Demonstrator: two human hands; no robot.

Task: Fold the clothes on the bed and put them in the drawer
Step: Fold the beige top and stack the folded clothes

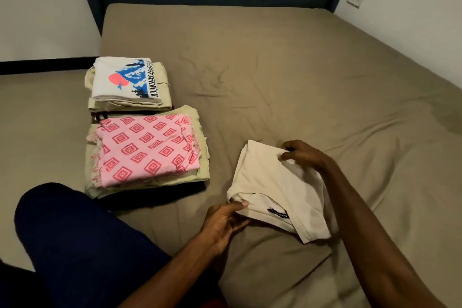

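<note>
Knee [82, 240] in dark blue is resting on the tan bed [287, 77]. My left hand [222, 222] is pinching the near corner of the folded cream shirt [277, 190]; my right hand [303, 155] is gripping its far edge, fingers curled. Two folded stacks, white printed tee [125, 80] and pink patterned top [147, 150], are lying well apart on the left.

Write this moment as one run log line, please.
fold | both hands pinch cream shirt: left hand near corner, right hand far edge | two stacks folded

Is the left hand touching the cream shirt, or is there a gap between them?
Touching. In the head view, the left hand pinches the near corner of the cream shirt, thumb lying on the fabric.
</note>
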